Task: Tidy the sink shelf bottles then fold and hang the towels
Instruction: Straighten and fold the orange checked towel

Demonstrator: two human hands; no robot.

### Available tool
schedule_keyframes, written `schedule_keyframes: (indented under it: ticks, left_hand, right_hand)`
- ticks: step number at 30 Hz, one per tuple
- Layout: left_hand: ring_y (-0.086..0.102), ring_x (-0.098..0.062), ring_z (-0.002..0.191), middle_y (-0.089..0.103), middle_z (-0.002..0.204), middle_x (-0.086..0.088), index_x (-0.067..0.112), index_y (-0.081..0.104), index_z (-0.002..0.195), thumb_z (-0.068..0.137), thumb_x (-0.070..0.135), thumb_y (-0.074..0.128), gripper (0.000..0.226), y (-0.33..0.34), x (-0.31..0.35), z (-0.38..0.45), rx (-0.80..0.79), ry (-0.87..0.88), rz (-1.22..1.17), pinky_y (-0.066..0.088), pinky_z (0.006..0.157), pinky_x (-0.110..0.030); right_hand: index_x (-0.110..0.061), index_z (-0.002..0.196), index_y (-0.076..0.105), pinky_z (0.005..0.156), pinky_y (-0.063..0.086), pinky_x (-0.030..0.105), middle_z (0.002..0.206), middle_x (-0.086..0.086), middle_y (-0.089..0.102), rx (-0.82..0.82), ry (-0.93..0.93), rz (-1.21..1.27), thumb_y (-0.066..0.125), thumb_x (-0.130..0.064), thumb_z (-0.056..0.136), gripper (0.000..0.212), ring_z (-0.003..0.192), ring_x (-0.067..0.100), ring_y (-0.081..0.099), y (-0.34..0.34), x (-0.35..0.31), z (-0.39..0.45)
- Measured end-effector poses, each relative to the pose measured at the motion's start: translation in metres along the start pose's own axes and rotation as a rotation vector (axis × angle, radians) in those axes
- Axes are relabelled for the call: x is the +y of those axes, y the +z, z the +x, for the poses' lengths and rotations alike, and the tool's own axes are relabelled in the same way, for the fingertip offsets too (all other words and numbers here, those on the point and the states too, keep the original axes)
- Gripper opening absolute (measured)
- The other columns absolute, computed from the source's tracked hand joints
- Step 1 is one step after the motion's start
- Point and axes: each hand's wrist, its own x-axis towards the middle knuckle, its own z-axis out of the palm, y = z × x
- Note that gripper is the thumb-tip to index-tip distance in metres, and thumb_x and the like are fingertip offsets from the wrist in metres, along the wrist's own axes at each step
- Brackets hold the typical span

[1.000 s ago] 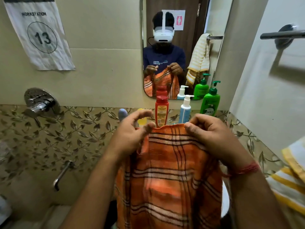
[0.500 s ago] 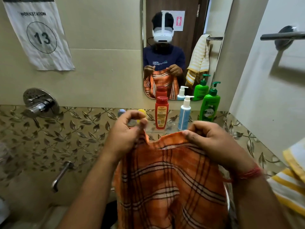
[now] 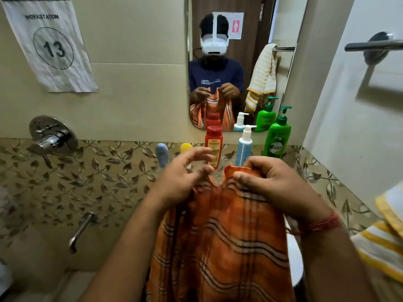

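Note:
I hold an orange checked towel (image 3: 226, 243) up in front of me, hanging down from both hands. My left hand (image 3: 183, 179) pinches its top edge between thumb and forefinger, the other fingers spread. My right hand (image 3: 268, 184) grips the other top corner with curled fingers. Behind the hands, on the shelf under the mirror, stand a red bottle (image 3: 214, 144), a white-and-blue pump bottle (image 3: 244, 146) and a green pump bottle (image 3: 277, 136). A blue item (image 3: 161, 154) and a yellow one (image 3: 185, 147) stand left of them.
A yellow-striped towel (image 3: 383, 240) lies at the right edge. A towel bar (image 3: 370, 45) is fixed to the right wall. A mixer valve (image 3: 51, 136) and a tap spout (image 3: 80, 231) stick out of the left wall. The mirror (image 3: 242, 62) reflects a person.
My hands have come closer together, so the towel's top edge has gone from stretched flat to bunched with a dip in the middle. Both hands have sunk a little.

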Motion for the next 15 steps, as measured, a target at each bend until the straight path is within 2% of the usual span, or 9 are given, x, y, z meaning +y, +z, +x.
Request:
schedule_keyframes:
  ticks: [2, 4, 5, 7, 9, 10, 11, 12, 15]
  left_hand:
    - [0.065, -0.008, 0.116, 0.068, 0.125, 0.015, 0.041, 0.062, 0.129, 0.090, 0.047, 0.068, 0.039, 0.019, 0.004, 0.000, -0.260, 0.013, 0.024, 0.058, 0.091, -0.028]
    - [0.069, -0.006, 0.099, 0.072, 0.104, 0.012, 0.040, 0.071, 0.106, 0.093, 0.043, 0.066, 0.014, 0.023, 0.001, -0.003, -0.297, 0.060, 0.078, 0.058, 0.082, -0.027]
    - [0.068, -0.003, 0.086, 0.071, 0.090, 0.013, 0.037, 0.072, 0.092, 0.095, 0.039, 0.064, 0.008, 0.018, 0.000, -0.004, -0.236, 0.050, 0.058, 0.055, 0.073, -0.023]
    - [0.060, -0.001, 0.069, 0.064, 0.074, 0.014, 0.033, 0.068, 0.077, 0.098, 0.032, 0.061, 0.022, -0.004, -0.006, -0.008, 0.019, -0.015, -0.030, 0.048, 0.063, -0.020]
    - [0.055, -0.001, 0.065, 0.061, 0.070, 0.016, 0.032, 0.067, 0.074, 0.095, 0.035, 0.059, 0.022, -0.032, -0.009, -0.012, 0.291, -0.017, -0.059, 0.044, 0.061, -0.020]
    - [0.058, -0.002, 0.069, 0.064, 0.073, 0.016, 0.033, 0.067, 0.077, 0.093, 0.039, 0.060, 0.019, -0.040, -0.010, -0.014, 0.346, 0.001, -0.034, 0.047, 0.063, -0.018]
    - [0.063, -0.003, 0.077, 0.069, 0.081, 0.016, 0.033, 0.069, 0.082, 0.092, 0.041, 0.062, 0.015, -0.040, -0.007, -0.016, 0.313, 0.009, -0.035, 0.051, 0.068, -0.018]
    - [0.067, -0.002, 0.089, 0.072, 0.093, 0.015, 0.032, 0.071, 0.091, 0.092, 0.042, 0.065, 0.012, -0.032, -0.002, -0.013, 0.198, 0.027, -0.016, 0.054, 0.075, -0.018]
    - [0.063, -0.005, 0.117, 0.069, 0.122, 0.011, 0.028, 0.065, 0.123, 0.090, 0.032, 0.071, 0.034, 0.020, 0.010, -0.009, -0.246, 0.002, 0.027, 0.056, 0.091, -0.026]
  right_hand:
    - [-0.028, 0.077, 0.065, 0.061, 0.049, 0.021, 0.075, -0.010, 0.066, -0.041, -0.062, -0.081, 0.067, -0.035, 0.092, 0.017, 0.070, 0.006, 0.063, 0.010, -0.008, 0.008]
    - [-0.022, 0.080, 0.066, 0.062, 0.051, 0.030, 0.076, -0.005, 0.065, -0.033, -0.079, -0.145, 0.066, -0.034, 0.093, 0.018, 0.072, 0.012, 0.062, 0.012, -0.010, 0.010]
    - [-0.020, 0.080, 0.066, 0.062, 0.051, 0.029, 0.075, -0.005, 0.065, -0.024, -0.065, -0.136, 0.066, -0.034, 0.093, 0.019, 0.070, 0.011, 0.062, 0.008, -0.008, 0.007]
    - [-0.018, 0.077, 0.066, 0.058, 0.049, 0.018, 0.069, -0.007, 0.065, -0.004, -0.011, -0.073, 0.068, -0.035, 0.090, 0.021, 0.064, 0.004, 0.061, -0.003, 0.002, -0.004]
    - [-0.014, 0.076, 0.067, 0.055, 0.048, 0.014, 0.066, -0.004, 0.067, 0.036, 0.036, 0.006, 0.069, -0.033, 0.088, 0.023, 0.061, 0.003, 0.062, -0.013, 0.010, -0.014]
    - [-0.012, 0.076, 0.067, 0.055, 0.047, 0.013, 0.065, -0.004, 0.067, 0.054, 0.043, 0.041, 0.069, -0.031, 0.089, 0.023, 0.060, 0.003, 0.062, -0.015, 0.013, -0.017]
    - [-0.010, 0.076, 0.067, 0.055, 0.047, 0.012, 0.064, -0.005, 0.067, 0.056, 0.041, 0.057, 0.068, -0.029, 0.090, 0.024, 0.060, 0.002, 0.062, -0.014, 0.013, -0.017]
    - [-0.009, 0.076, 0.067, 0.056, 0.047, 0.012, 0.065, -0.005, 0.067, 0.040, 0.032, 0.049, 0.067, -0.029, 0.091, 0.024, 0.060, 0.002, 0.062, -0.010, 0.011, -0.015]
    - [-0.012, 0.079, 0.069, 0.062, 0.051, 0.022, 0.072, -0.004, 0.069, -0.050, -0.009, -0.019, 0.065, -0.031, 0.093, 0.023, 0.068, 0.007, 0.064, 0.010, -0.002, -0.003]
